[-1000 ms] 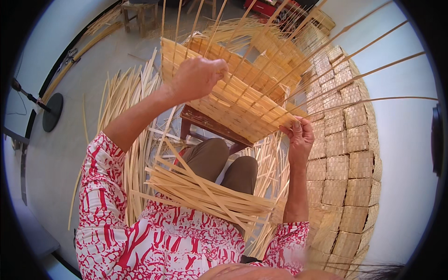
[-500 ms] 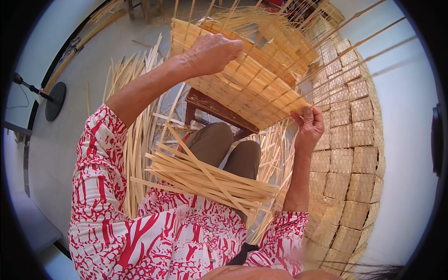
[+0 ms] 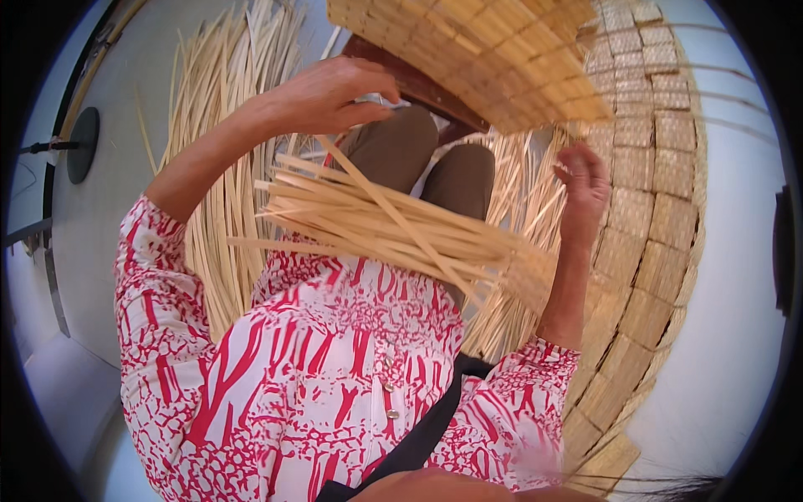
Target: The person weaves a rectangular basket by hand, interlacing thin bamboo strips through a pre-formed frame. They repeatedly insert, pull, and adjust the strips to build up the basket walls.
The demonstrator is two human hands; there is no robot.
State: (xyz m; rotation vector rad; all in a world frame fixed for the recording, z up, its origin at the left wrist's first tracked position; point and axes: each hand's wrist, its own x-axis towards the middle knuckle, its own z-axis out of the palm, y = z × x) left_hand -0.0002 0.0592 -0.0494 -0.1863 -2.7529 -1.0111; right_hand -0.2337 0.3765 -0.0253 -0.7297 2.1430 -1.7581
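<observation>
Pale floor (image 3: 109,243), loose cane strips (image 3: 222,109) fanned out on it at left, woven mat stack (image 3: 661,176) at right. Half-woven panel (image 3: 493,58) sits above the knees on a dark stool (image 3: 418,79). Left hand (image 3: 335,92) curled loosely over the lap, grip contents can't tell. Right hand (image 3: 585,188) half open beside the panel's lower edge, holding nothing visible. Strip bundle (image 3: 393,226) lies across the lap.

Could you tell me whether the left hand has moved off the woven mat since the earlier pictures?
Yes. The left hand earlier gripped the woven mat; now it sits below the mat's edge, toward the knees.
</observation>
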